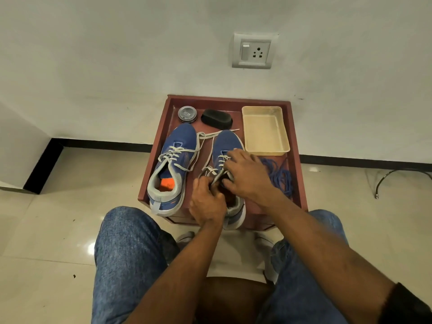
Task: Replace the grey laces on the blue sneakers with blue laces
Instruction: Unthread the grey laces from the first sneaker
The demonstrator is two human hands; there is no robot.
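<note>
**Both hands at the right sneaker's laces**

Against a white wall, we see a low red tabletop (295, 146) carrying two blue sneakers. Our left hand (207, 202) curls round a grey lace (215, 177) at the right sneaker (228, 140); our right hand (245, 174) reaches over its tongue, fingers pinching the lacing. Blue laces (279, 175) lie just beside it

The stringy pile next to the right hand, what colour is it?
Blue. The pile of laces shows in the head view.
</note>
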